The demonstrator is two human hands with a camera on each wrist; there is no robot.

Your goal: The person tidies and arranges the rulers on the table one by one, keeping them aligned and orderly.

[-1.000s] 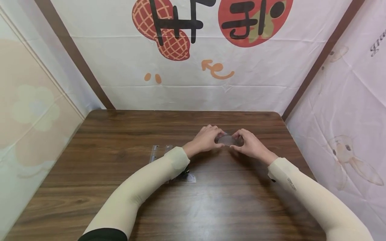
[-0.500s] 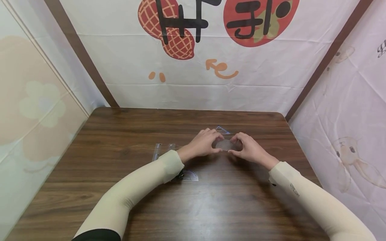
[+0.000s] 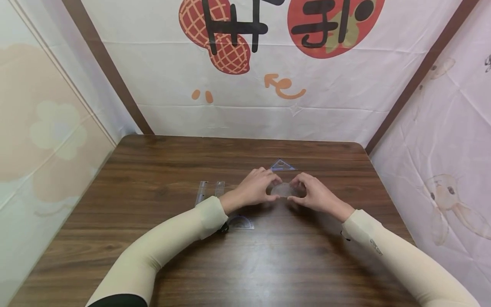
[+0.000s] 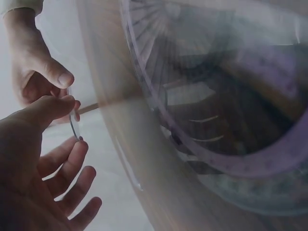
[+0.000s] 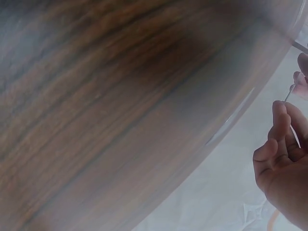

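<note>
head view, left grip (image 3: pixel 253 186) and right grip (image 3: pixel 317 194) pinching a thin clear disc (image 3: pixel 282 190), wood-grained table (image 3: pixel 268 268)

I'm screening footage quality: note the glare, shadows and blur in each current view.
Head view: pale glare on the near part of the table, shadows beneath the left hand and right hand, the clear disc faint; left wrist view: the protractor close to the lens is out of focus; right wrist view: the table is blurred, its edge bowed.
</note>
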